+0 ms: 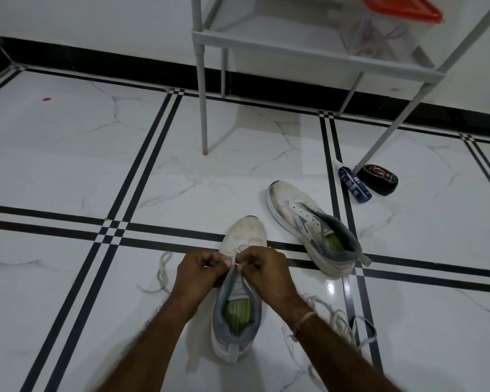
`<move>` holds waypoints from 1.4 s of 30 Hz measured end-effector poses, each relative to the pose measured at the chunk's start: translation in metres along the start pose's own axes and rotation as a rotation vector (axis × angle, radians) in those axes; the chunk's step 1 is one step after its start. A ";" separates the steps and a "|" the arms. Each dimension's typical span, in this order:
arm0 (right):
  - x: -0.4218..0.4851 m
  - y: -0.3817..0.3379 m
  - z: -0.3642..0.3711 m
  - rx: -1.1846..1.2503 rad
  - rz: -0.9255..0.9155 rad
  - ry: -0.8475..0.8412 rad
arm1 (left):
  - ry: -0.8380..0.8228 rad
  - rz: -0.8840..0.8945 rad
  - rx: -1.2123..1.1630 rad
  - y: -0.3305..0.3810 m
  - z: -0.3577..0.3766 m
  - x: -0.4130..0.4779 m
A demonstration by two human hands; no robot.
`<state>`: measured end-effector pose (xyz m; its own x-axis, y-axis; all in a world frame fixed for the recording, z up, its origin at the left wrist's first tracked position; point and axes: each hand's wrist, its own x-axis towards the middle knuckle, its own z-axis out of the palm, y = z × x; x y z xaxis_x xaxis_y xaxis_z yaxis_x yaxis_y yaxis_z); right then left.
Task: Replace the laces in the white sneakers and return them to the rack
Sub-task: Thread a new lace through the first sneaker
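Note:
A white sneaker (242,236) with a grey collar and green insole stands on the floor right in front of me, toe pointing away. My left hand (200,268) and my right hand (266,268) sit over its eyelets, each pinching the white lace (245,246) that crosses the vamp. The lace's loose end (161,271) trails on the tile to the left. A second white sneaker (303,219) lies to the right with bare eyelets and no lace. More loose white laces (340,318) lie by my right forearm.
A grey shoe rack (309,49) stands against the wall ahead, with a clear box under a red lid (402,7) on its shelf. By its right front leg lie a blue tube (354,185) and a black polish tin (378,179).

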<state>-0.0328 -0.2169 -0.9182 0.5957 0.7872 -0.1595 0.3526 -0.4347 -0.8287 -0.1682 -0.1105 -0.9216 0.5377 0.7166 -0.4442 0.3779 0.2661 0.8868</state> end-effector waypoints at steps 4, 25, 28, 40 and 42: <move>0.001 0.000 -0.006 0.042 0.027 -0.046 | -0.016 0.023 0.099 0.002 0.003 0.003; -0.003 -0.006 0.005 0.097 0.029 0.023 | 0.011 0.026 0.062 -0.004 0.007 -0.004; -0.002 -0.001 -0.013 -0.132 -0.062 0.055 | 0.022 -0.057 0.005 0.000 0.016 -0.002; 0.004 0.004 -0.026 -0.062 0.092 0.097 | 0.181 -0.240 -0.908 0.037 -0.010 0.005; 0.006 0.003 -0.025 -0.052 0.108 0.098 | 0.274 -0.178 -1.122 0.046 -0.029 0.015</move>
<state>-0.0103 -0.2240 -0.9083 0.6988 0.6894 -0.1911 0.3180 -0.5386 -0.7802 -0.1648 -0.0687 -0.8840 0.3117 0.6905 -0.6528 -0.5199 0.6990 0.4911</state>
